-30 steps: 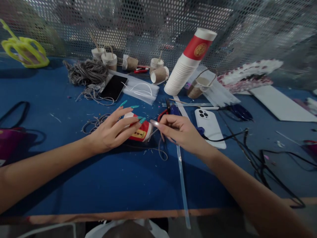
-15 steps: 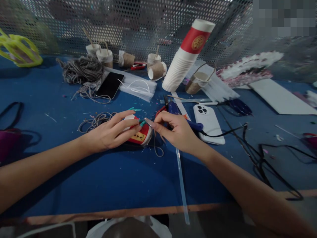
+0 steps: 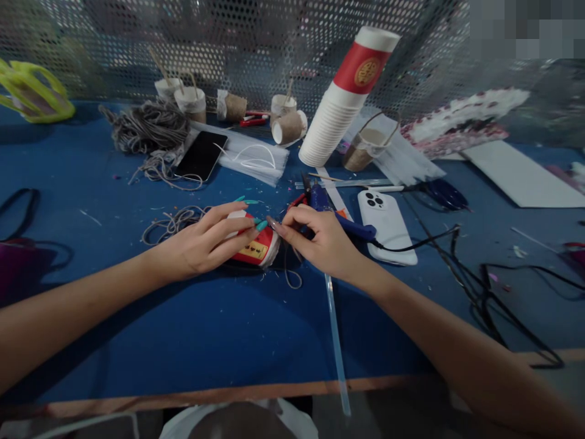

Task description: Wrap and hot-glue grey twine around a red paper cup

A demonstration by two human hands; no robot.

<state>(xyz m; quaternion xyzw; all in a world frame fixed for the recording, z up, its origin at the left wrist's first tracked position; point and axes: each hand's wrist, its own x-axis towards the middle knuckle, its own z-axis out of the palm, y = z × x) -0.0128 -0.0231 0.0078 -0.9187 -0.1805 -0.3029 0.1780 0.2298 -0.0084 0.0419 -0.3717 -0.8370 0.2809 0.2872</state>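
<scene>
A red and white paper cup (image 3: 256, 250) with a yellow label lies on its side on the blue table. My left hand (image 3: 198, 244) is closed over it from the left, its long turquoise nails reaching past the cup's top. At the cup's right end, my right hand (image 3: 320, 238) is closed in a pinch, with the fingertips close to the left nails. What lies in that pinch is too small to make out. Thin grey cord (image 3: 292, 277) loops down beneath the right hand, and more cord (image 3: 171, 222) lies coiled beyond my left wrist.
A blue glue gun (image 3: 356, 228) and white phone (image 3: 388, 225) lie right of my right hand. A tall leaning stack of paper cups (image 3: 331, 122) stands behind. Further left are a black phone (image 3: 201, 157) and grey cord bundle (image 3: 146, 128). A clear glue stick (image 3: 337, 347) overhangs the front edge.
My right fingertips have shifted slightly at the cup's end. Both hands otherwise stay in place, and the cup remains under my left hand. The view has moved a little.
</scene>
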